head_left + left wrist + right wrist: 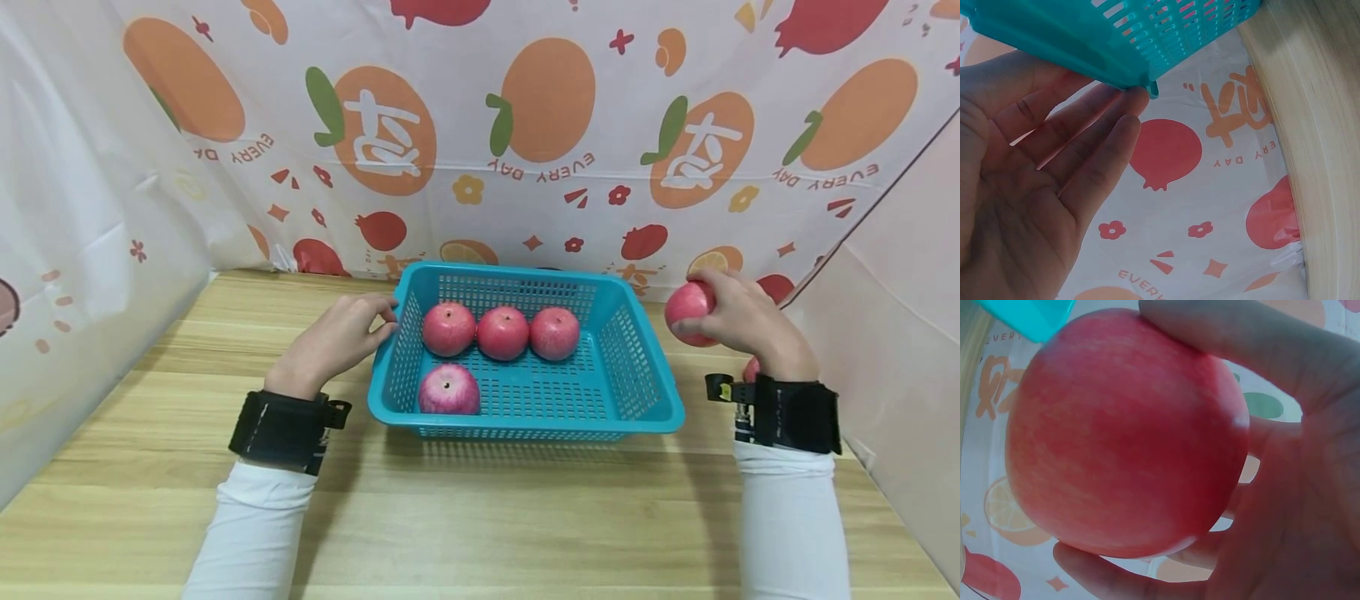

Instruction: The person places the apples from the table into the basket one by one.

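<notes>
A turquoise plastic basket (525, 423) stands on the table. Inside it, three red apples stand in a row, the middle apple (503, 333) among them, and a paler, streaked apple (448, 390) sits at the front left. The left hand (337, 337) is at the basket's left rim (1072, 53), fingertips touching its outer side, fingers only slightly bent. To the right of the basket, the right hand (742, 312) grips a red apple (1129, 434) in the air, thumb on one side and fingers round the other.
Another red apple (752, 369) is partly hidden behind the right wrist. A fruit-printed curtain (468, 133) hangs behind the wooden table (480, 517), and pale sheeting (892, 333) closes the right side. Both wrists wear black straps (797, 415).
</notes>
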Tool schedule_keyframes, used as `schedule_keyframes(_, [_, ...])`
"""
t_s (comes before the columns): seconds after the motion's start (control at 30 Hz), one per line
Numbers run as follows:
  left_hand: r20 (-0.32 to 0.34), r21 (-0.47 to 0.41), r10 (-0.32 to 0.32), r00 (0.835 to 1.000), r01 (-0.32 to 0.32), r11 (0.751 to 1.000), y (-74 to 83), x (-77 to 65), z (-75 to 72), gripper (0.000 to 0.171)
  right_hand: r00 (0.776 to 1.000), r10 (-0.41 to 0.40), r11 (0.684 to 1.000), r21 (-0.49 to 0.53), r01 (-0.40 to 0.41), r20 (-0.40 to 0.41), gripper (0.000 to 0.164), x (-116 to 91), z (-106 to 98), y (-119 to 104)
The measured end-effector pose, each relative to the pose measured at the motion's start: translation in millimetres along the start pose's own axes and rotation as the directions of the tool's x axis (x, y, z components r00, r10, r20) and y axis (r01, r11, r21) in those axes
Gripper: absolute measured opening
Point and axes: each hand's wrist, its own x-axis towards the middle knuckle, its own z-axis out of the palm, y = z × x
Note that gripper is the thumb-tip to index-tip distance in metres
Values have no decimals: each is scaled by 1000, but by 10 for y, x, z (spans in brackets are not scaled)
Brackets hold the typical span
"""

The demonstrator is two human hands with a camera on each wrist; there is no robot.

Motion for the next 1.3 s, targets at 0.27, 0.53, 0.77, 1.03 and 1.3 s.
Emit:
schedule_keyframes(0.27, [-4, 2, 4, 1000, -4, 1000, -4, 0, 3, 12, 1000, -11, 1000, 9, 11, 15, 76, 47, 13, -96])
schedule_keyframes(0.53, [2, -1, -1, 1000, 1, 1000, -2, -3, -3, 13, 997, -73, 997, 25, 73, 7, 73, 99, 27, -203])
schedule_keyframes(0.77, [2, -4, -2, 1000, 2, 1000, 5, -8, -8, 14, 995, -103, 995, 20, 103, 13, 73, 99, 36, -282])
schedule_keyframes(1.03, [9, -3, -12, 1000, 12, 1000, 4, -14, -11, 14, 992, -114, 993, 14, 114, 49, 77, 131, 61, -399])
schedule_keyframes(1.3, [9, -4, -9, 1000, 9, 1000, 2, -10, -3, 13, 986, -139, 990, 18, 137, 93, 79, 159, 114, -530])
